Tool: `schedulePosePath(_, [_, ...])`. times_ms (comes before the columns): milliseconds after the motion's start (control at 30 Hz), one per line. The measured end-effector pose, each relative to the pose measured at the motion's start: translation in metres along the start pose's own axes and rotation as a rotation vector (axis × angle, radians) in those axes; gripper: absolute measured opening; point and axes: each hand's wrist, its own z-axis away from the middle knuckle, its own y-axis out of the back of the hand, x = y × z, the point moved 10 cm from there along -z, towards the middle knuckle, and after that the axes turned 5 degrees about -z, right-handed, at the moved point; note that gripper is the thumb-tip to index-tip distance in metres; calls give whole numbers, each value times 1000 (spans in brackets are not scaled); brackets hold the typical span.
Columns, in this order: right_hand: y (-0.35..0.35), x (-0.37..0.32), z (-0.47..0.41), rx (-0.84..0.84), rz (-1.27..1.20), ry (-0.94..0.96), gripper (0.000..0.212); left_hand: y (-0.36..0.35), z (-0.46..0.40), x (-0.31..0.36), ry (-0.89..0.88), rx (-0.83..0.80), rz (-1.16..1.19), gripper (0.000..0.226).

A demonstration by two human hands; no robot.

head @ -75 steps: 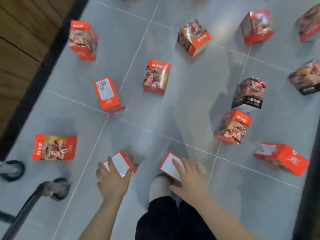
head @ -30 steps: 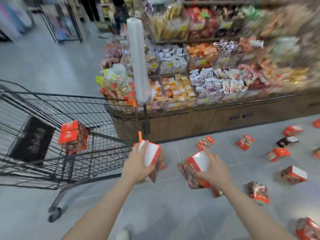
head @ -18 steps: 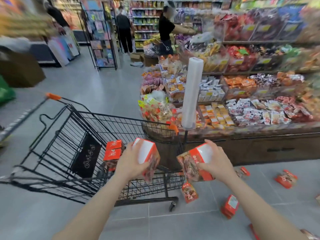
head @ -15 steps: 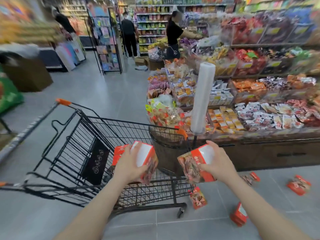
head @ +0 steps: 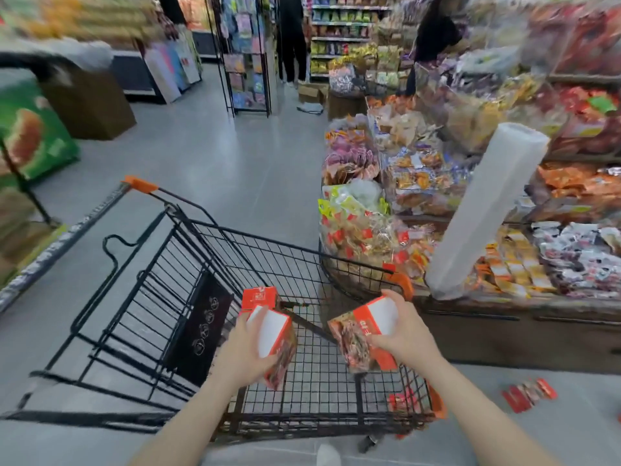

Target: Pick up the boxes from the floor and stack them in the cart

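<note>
Left hand grips a red-and-white cardboard box over the black wire shopping cart; right hand grips another red printed box above the cart's right side. Stacked red boxes inside are partly hidden. One red box on the grey floor is blurred.

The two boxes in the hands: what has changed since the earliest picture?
Both hands gripped a box on the floor, lifted it and carried it over the cart. Left hand holds the left box, right hand the right box. Neither is released yet.
</note>
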Motion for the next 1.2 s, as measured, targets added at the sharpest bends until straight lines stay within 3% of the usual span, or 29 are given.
schedulePosePath(267, [-51, 24, -109, -134, -26, -38, 97, -81, -46, -49, 135, -206, -20, 101])
schedulePosePath(400, [-86, 38, -132, -187, -40, -81, 95, -111, -61, -67, 123, -278, -127, 100])
schedulePosePath(700, [-143, 52, -143, -202, -180, -144, 90, -178, -95, -110, -9, -401, -70, 102])
schedulePosePath(800, [-145, 43, -142, -219, -193, -154, 87, -168, -112, -109, 12, -372, 52, 92])
schedulePosePath(900, [-143, 33, -141, -248, -293, -192, 84, -146, -138, -88, 26, -371, 255, 101])
schedulePosePath(1000, [-135, 14, -142, -259, -426, -176, 82, -141, -157, -63, 65, -514, 458, 115])
schedulePosePath(1200, [-121, -1, -145, -209, -605, -162, 83, -154, -155, -28, 173, -896, 789, 102])
